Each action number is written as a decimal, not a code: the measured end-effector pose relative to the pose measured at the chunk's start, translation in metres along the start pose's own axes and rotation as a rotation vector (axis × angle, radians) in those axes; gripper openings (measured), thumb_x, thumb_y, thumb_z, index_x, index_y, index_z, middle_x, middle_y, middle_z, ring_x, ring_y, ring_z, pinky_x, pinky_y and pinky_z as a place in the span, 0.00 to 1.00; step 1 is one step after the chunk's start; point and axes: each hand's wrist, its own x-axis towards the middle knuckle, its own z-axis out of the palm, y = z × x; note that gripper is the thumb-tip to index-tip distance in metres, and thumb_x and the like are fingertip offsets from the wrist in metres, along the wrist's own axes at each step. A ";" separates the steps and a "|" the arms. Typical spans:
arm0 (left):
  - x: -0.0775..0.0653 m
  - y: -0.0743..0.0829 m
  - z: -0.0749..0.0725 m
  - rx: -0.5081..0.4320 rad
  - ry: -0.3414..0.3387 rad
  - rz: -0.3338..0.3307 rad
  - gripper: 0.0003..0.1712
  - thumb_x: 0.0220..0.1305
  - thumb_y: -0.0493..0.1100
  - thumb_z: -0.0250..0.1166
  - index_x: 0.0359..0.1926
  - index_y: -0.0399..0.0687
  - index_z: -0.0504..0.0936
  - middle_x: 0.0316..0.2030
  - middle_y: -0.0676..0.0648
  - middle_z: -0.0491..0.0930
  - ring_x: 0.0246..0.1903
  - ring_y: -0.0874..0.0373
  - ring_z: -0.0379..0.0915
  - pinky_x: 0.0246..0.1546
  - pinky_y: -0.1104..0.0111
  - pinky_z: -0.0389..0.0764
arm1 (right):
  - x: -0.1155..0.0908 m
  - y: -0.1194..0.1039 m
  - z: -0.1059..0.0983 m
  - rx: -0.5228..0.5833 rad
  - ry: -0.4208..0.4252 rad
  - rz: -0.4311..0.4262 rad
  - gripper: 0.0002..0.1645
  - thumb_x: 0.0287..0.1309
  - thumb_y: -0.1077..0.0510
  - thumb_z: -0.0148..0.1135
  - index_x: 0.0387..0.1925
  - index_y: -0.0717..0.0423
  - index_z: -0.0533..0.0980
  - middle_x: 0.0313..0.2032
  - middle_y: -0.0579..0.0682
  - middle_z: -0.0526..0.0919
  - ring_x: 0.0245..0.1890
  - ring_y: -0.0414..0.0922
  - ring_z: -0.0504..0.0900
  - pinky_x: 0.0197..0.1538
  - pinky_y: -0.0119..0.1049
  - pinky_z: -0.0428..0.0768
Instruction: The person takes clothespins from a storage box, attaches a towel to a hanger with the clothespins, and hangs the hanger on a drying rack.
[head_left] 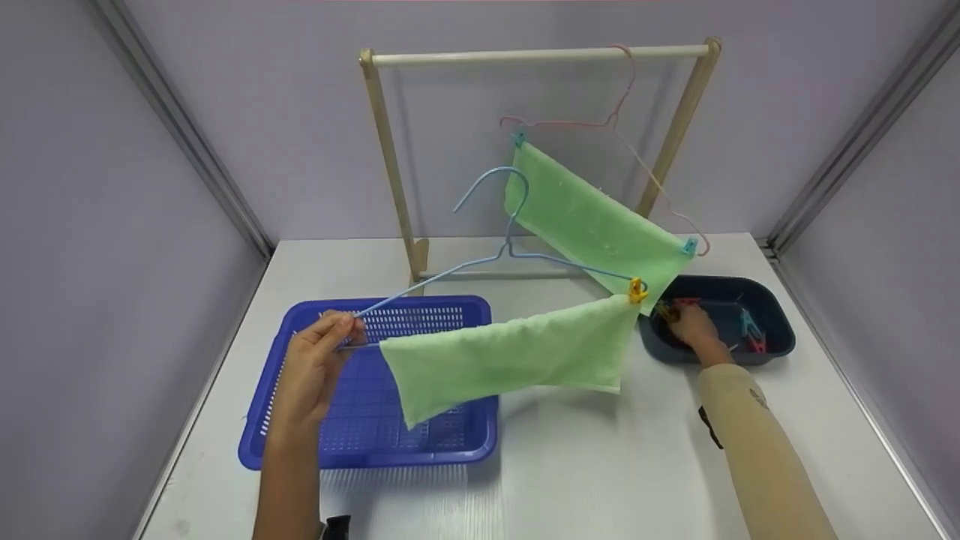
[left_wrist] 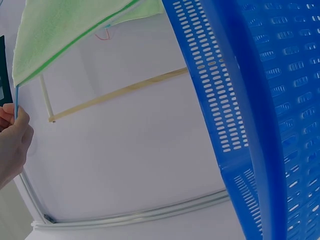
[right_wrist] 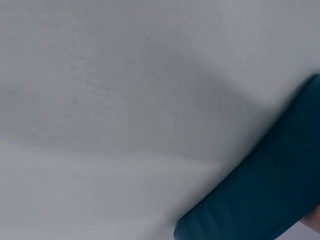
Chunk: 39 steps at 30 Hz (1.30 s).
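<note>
My left hand (head_left: 309,371) pinches the left end of a blue wire hanger (head_left: 457,266), held up above a blue basket (head_left: 367,459). Over the hanger's lower bar hangs a folded light green cloth (head_left: 510,360). A yellow clothespin (head_left: 637,290) clips the cloth at its right end; no clip shows at its left end. My right hand (head_left: 694,328) reaches into a dark teal tub (head_left: 784,330), its fingers beside another yellow clothespin (head_left: 666,311). Whether they grip it is unclear. In the right wrist view only the tub's outer wall (right_wrist: 260,175) and a sliver of hand show.
Behind stands a rack with wooden legs (head_left: 390,157) and a white rod (head_left: 525,57). A pink hanger (head_left: 562,122) hangs from it, bearing a second green cloth (head_left: 592,210) held by blue clothespins (head_left: 689,247). Teal (head_left: 750,326) and red clothespins (head_left: 757,343) lie in the tub.
</note>
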 end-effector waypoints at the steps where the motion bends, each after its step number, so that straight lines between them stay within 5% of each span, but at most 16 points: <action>1: 0.000 0.001 0.000 0.001 -0.001 -0.002 0.13 0.66 0.33 0.54 0.29 0.45 0.82 0.30 0.49 0.75 0.34 0.58 0.71 0.43 0.65 0.72 | 0.000 -0.001 0.000 -0.002 0.004 0.015 0.20 0.59 0.62 0.51 0.47 0.77 0.68 0.44 0.73 0.72 0.44 0.65 0.72 0.47 0.58 0.69; 9: -0.002 0.001 0.001 -0.001 0.003 -0.001 0.15 0.67 0.31 0.51 0.29 0.43 0.82 0.30 0.49 0.76 0.34 0.57 0.71 0.43 0.65 0.72 | 0.001 -0.001 0.003 -0.057 0.001 0.071 0.24 0.56 0.56 0.57 0.40 0.78 0.71 0.37 0.71 0.75 0.37 0.62 0.76 0.40 0.56 0.72; 19: -0.004 0.001 0.001 0.013 0.002 -0.009 0.16 0.67 0.30 0.50 0.29 0.45 0.81 0.30 0.48 0.75 0.35 0.58 0.70 0.44 0.64 0.72 | 0.002 -0.002 0.006 -0.082 0.019 0.055 0.37 0.57 0.54 0.57 0.58 0.73 0.56 0.49 0.76 0.68 0.47 0.70 0.68 0.45 0.62 0.68; 29: -0.004 0.000 0.002 0.009 -0.001 -0.007 0.17 0.67 0.30 0.50 0.28 0.47 0.81 0.30 0.49 0.75 0.35 0.58 0.70 0.43 0.65 0.72 | 0.001 -0.006 0.007 -0.152 -0.010 0.051 0.29 0.57 0.51 0.56 0.47 0.76 0.69 0.44 0.73 0.74 0.43 0.68 0.73 0.42 0.59 0.71; 39: -0.004 0.000 0.001 0.020 0.007 -0.012 0.16 0.67 0.31 0.51 0.28 0.47 0.81 0.30 0.49 0.75 0.35 0.57 0.70 0.45 0.62 0.72 | -0.005 -0.003 0.006 0.030 0.172 0.018 0.23 0.59 0.56 0.53 0.47 0.73 0.70 0.43 0.72 0.74 0.42 0.68 0.73 0.42 0.59 0.70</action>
